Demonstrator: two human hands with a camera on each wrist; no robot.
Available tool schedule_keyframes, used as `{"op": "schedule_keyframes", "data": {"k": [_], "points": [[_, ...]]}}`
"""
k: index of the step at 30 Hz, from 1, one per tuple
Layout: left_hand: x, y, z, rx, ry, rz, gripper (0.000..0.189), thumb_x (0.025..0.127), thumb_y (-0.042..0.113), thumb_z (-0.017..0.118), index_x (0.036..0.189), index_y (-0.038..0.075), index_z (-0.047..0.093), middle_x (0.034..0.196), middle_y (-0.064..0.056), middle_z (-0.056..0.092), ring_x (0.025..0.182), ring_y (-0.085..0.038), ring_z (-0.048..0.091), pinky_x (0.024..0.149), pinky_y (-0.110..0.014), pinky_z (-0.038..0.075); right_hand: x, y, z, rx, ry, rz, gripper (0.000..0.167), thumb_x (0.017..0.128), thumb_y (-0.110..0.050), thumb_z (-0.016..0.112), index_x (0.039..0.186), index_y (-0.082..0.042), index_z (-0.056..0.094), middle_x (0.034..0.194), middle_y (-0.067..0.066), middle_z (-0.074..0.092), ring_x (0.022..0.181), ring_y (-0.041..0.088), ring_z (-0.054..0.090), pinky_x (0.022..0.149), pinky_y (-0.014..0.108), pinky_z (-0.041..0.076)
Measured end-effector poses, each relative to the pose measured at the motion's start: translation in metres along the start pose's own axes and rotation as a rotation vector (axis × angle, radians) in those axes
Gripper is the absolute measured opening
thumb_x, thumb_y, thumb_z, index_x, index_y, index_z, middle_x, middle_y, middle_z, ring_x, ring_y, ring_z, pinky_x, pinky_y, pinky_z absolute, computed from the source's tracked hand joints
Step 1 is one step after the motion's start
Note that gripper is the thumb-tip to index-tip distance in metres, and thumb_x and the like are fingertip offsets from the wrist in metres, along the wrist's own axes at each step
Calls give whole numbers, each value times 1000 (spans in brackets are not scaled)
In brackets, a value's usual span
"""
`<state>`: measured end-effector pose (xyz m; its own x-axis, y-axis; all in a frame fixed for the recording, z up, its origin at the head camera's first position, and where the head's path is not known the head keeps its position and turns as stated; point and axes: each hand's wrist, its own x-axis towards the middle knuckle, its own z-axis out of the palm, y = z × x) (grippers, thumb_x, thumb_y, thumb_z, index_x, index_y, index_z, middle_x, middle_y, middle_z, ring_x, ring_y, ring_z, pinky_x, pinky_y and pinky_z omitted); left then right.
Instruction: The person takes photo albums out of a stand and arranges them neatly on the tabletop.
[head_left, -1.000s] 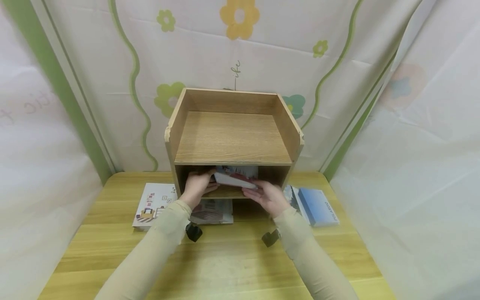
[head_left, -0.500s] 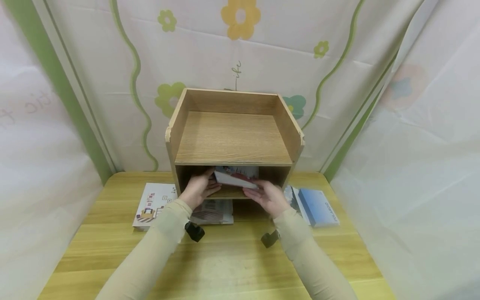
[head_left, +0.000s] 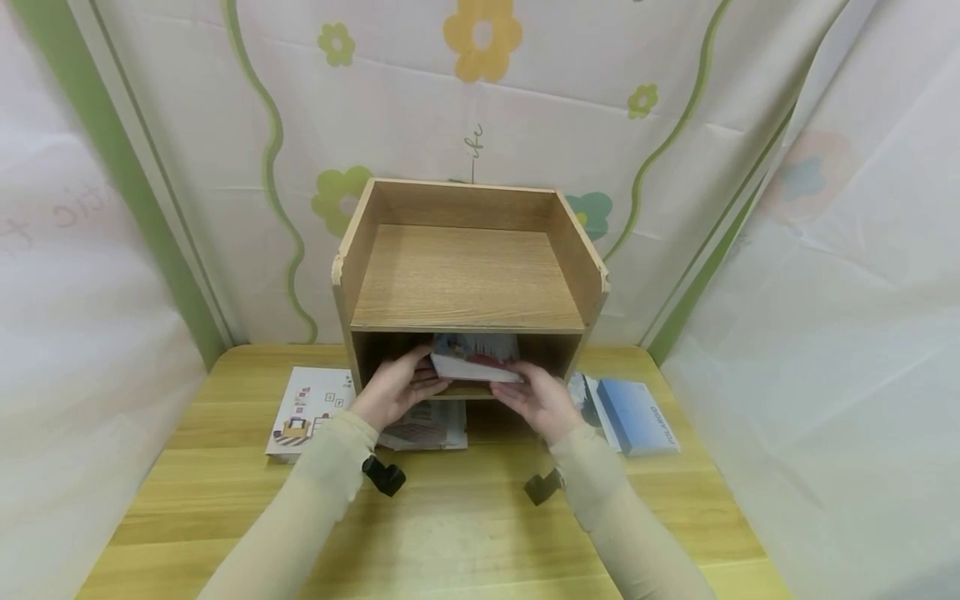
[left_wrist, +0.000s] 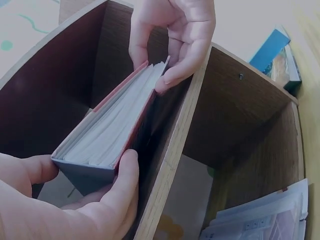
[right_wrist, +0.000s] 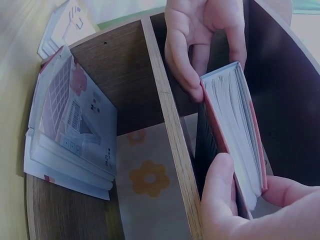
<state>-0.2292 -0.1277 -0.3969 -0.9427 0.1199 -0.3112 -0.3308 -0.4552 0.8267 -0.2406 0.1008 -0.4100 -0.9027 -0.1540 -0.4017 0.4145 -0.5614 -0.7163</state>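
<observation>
A thick hardcover book [head_left: 474,368] with white pages and red-and-grey covers is held in the upper compartment of a wooden desk shelf [head_left: 467,279]. My left hand [head_left: 399,385] grips its left end, thumb on one cover and fingers on the other, as the left wrist view shows. At the opposite end my right hand [head_left: 536,400] pinches the book between thumb and fingers. The page edges [left_wrist: 112,120] face outward, and the book sits close over the middle board [right_wrist: 172,125]. Part of the book is hidden under the top board.
Several books or booklets [head_left: 431,425] lie in the lower compartment at left. A white illustrated box [head_left: 311,408] is on the table left of the shelf. To its right lies a blue POLAROID box [head_left: 637,415] beside another printed item [head_left: 588,400].
Both hands and the book have come slightly toward me, out of the compartment. The left hand has shifted a little lower and rightward, its grip kept. The shelf stays put.
</observation>
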Motion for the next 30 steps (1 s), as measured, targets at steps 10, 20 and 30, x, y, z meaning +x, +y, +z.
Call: {"op": "schedule_keyframes", "data": {"k": [10,20,30], "points": [[-9,-5,-2,-10,-29,2,48,105,21,49,143,-7,37,129,-29,47,109,-34,58,99,-42,49,-6,2,-2,4,18,0,33,94,-3,61,123,10,51,123,33,48,102,38,62,95,44,52],[-13,-5,0,-13,-45,22,49,105,21,50,142,-8,37,131,-29,47,110,-34,58,98,-40,50,-9,0,-3,-12,-1,-7,28,94,-2,61,118,9,52,124,33,49,106,39,61,97,44,51],[-16,-7,-4,-9,-42,11,50,105,22,49,143,-7,36,130,-29,47,111,-34,57,98,-40,50,-10,3,-4,-5,-13,14,24,97,-3,57,117,7,50,125,33,48,104,38,61,102,45,47]]}}
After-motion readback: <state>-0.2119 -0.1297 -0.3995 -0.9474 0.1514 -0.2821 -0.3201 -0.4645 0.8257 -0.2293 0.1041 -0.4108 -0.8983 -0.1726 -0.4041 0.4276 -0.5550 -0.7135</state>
